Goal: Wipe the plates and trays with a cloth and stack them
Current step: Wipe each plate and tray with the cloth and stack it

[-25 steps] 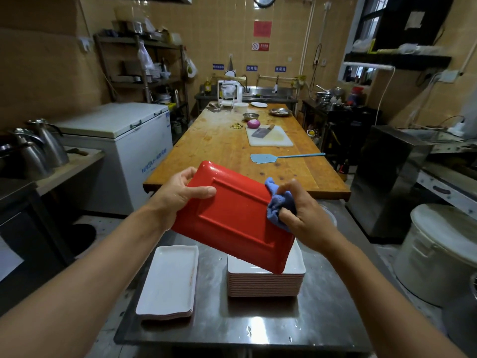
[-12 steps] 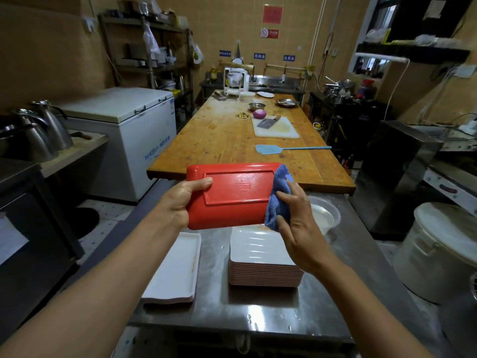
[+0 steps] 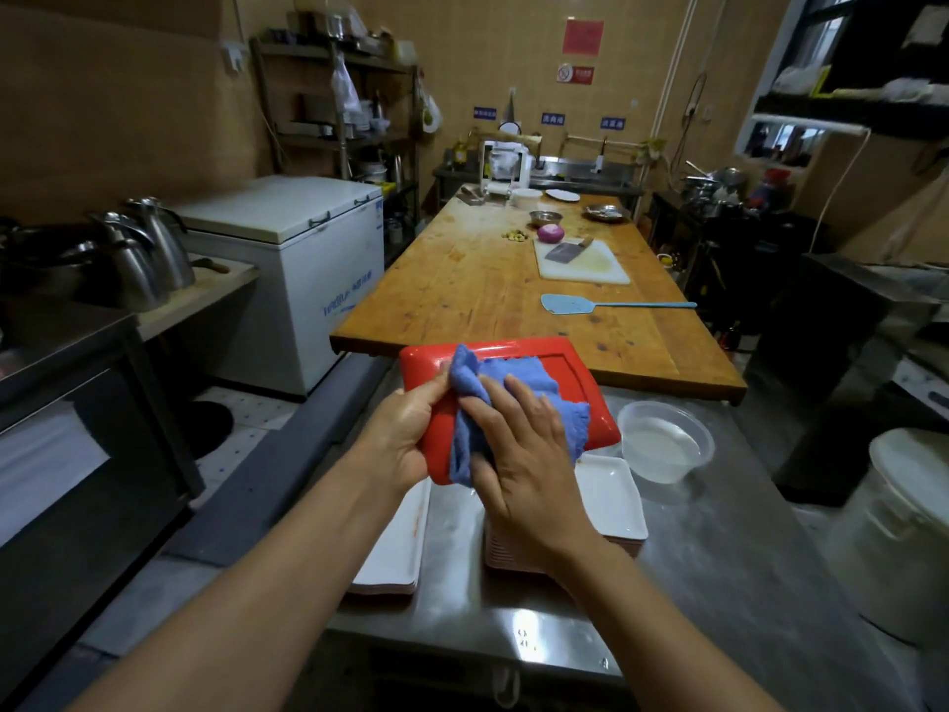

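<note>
I hold a red rectangular tray (image 3: 575, 367) bottom side up above the steel table (image 3: 719, 567). My left hand (image 3: 398, 436) grips its near left edge. My right hand (image 3: 524, 449) lies flat on a blue cloth (image 3: 534, 398) and presses it onto the tray's underside with straight fingers. Below the tray stands a tall stack of white trays (image 3: 611, 501), partly hidden by my right arm. A lower stack of white trays (image 3: 398, 547) lies to its left.
A clear plastic bowl of water (image 3: 665, 441) sits on the steel table at the right. A long wooden table (image 3: 488, 295) beyond carries a cutting board, cleaver, onion and blue spatula (image 3: 570, 304). A white freezer (image 3: 287, 259) stands left, a white lidded bucket (image 3: 904, 526) right.
The cloth and my right hand moved from the tray's right edge across to its left part. The cloth now lies spread over the underside. The tray tilted flatter.
</note>
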The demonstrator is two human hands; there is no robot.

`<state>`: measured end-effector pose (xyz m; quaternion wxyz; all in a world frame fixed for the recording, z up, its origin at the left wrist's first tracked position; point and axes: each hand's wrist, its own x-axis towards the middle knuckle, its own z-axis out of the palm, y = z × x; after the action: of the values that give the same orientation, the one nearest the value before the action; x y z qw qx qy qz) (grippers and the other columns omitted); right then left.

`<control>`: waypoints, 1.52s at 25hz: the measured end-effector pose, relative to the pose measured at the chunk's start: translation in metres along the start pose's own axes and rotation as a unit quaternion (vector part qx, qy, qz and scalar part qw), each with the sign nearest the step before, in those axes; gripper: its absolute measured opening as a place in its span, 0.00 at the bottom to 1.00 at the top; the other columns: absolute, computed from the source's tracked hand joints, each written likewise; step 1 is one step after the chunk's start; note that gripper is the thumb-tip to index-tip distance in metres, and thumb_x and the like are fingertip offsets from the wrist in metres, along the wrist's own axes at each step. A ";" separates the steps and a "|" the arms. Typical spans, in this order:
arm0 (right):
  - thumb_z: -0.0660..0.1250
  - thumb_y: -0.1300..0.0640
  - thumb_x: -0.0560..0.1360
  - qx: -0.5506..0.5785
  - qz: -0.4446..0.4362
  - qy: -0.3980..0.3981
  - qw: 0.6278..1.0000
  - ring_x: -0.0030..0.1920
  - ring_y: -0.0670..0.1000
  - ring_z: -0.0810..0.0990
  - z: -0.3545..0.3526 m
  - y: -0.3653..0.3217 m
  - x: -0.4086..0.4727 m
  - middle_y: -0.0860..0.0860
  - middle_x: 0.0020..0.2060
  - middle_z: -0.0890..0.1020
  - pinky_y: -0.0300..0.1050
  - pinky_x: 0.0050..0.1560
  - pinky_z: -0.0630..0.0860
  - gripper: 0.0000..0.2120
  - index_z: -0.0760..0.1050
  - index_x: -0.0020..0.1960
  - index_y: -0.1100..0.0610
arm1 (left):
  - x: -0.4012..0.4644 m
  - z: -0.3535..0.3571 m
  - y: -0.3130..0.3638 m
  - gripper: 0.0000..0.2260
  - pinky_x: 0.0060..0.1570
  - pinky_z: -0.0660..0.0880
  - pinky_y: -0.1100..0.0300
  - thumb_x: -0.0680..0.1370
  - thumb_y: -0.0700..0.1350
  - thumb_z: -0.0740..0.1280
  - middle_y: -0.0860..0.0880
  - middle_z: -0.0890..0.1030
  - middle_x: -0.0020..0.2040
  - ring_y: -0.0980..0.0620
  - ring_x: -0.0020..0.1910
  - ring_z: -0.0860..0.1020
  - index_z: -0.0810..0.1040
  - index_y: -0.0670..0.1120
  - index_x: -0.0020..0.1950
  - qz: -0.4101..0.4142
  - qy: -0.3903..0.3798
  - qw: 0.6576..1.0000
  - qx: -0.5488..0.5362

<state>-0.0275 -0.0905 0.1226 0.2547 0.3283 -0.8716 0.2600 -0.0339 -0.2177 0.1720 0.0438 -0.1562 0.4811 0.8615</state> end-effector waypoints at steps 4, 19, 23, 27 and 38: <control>0.48 0.45 0.72 0.004 0.040 -0.027 0.999 0.75 0.50 0.55 0.002 0.003 0.022 0.47 0.74 0.61 0.52 0.74 0.47 0.29 0.65 0.71 0.49 | -0.003 -0.015 0.002 0.06 0.34 0.80 0.57 0.78 0.43 0.64 0.44 0.83 0.36 0.50 0.31 0.82 0.77 0.41 0.47 0.065 0.015 0.998 -0.007; 0.50 0.64 0.80 0.255 0.363 0.001 0.896 0.72 0.61 0.57 0.047 -0.042 0.022 0.63 0.73 0.49 0.47 0.71 0.59 0.27 0.45 0.76 0.61 | -0.001 -0.053 -0.013 0.14 0.44 0.77 0.45 0.74 0.42 0.70 0.41 0.81 0.47 0.41 0.42 0.80 0.76 0.42 0.58 0.089 0.175 0.976 -0.092; 0.50 0.62 0.80 0.248 0.344 -0.045 0.904 0.67 0.62 0.65 0.060 -0.067 0.015 0.63 0.71 0.56 0.57 0.63 0.70 0.26 0.46 0.76 0.59 | 0.001 -0.068 -0.012 0.04 0.33 0.75 0.57 0.74 0.41 0.71 0.45 0.81 0.40 0.47 0.36 0.80 0.77 0.46 0.46 0.121 0.207 0.968 -0.080; 0.50 0.61 0.81 0.236 0.338 -0.027 0.911 0.68 0.60 0.65 0.060 -0.063 0.025 0.63 0.72 0.57 0.50 0.67 0.65 0.25 0.48 0.76 0.60 | -0.006 -0.085 -0.010 0.05 0.32 0.79 0.55 0.73 0.40 0.71 0.44 0.82 0.40 0.47 0.35 0.83 0.77 0.45 0.46 0.127 0.198 0.969 -0.073; 0.56 0.69 0.73 0.195 0.379 0.012 0.905 0.45 0.59 0.78 0.071 -0.043 0.023 0.54 0.41 0.75 0.44 0.38 0.73 0.12 0.74 0.52 0.62 | -0.013 -0.152 -0.004 0.04 0.33 0.77 0.65 0.71 0.41 0.74 0.53 0.82 0.33 0.57 0.32 0.80 0.80 0.45 0.42 0.255 0.201 0.918 0.226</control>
<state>-0.0314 -0.1726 0.0973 0.0785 0.0129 -0.8592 0.5054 0.0137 -0.3425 0.0990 -0.2410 -0.1845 0.6852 0.6621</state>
